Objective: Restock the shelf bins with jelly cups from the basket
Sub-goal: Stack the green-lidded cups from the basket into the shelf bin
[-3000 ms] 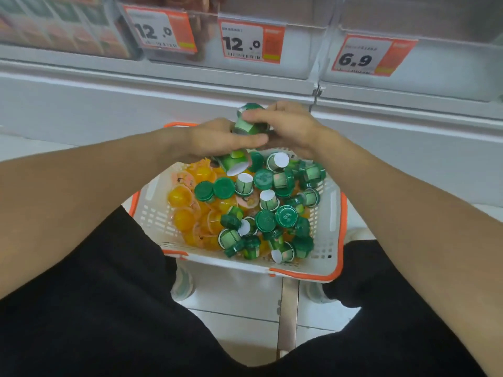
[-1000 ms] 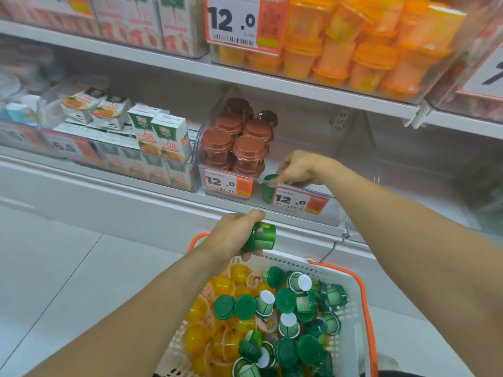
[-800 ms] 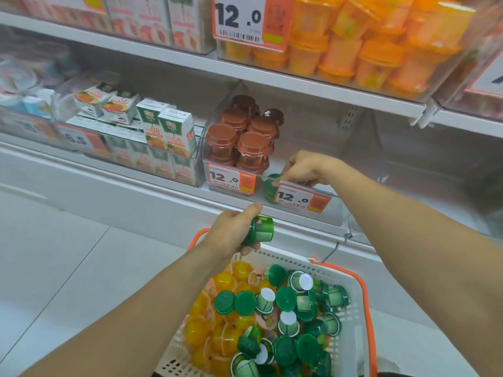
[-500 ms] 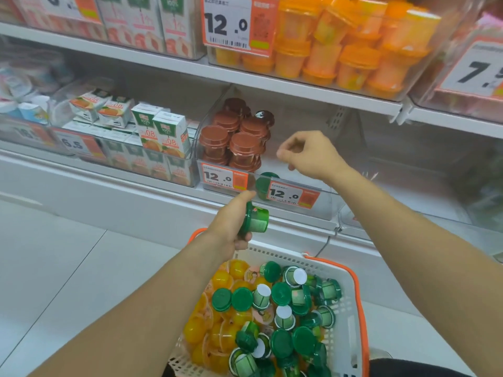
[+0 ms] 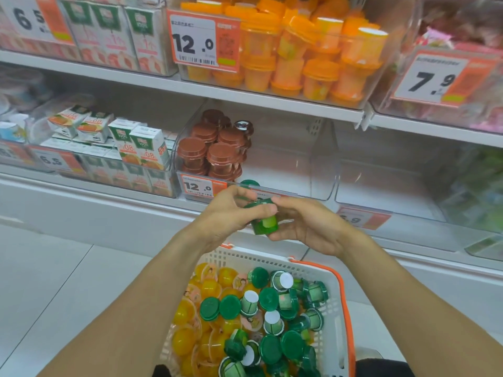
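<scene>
A green jelly cup (image 5: pixel 265 223) sits between both hands, above the basket and in front of the lower shelf. My left hand (image 5: pixel 231 213) grips it from the left with thumb across its top. My right hand (image 5: pixel 304 224) curls round it from the right and beneath. The white basket with orange rim (image 5: pixel 343 303) below holds several green-lidded cups (image 5: pixel 268 298) and yellow jelly cups (image 5: pixel 185 312). One green cup (image 5: pixel 250 183) stands in the clear lower bin (image 5: pixel 304 170), just behind the hands.
Brown-lidded cups (image 5: pixel 217 151) are stacked in the left part of that bin. Juice cartons (image 5: pixel 141 146) fill the bin to the left. Orange cups (image 5: pixel 304 55) crowd the upper shelf. A clear bin (image 5: pixel 381 186) sits to the right. Price tags line the shelf edges.
My right hand left a green cup in the lower bin, drew back and came down. It now meets my left hand on the cup that hand was holding.
</scene>
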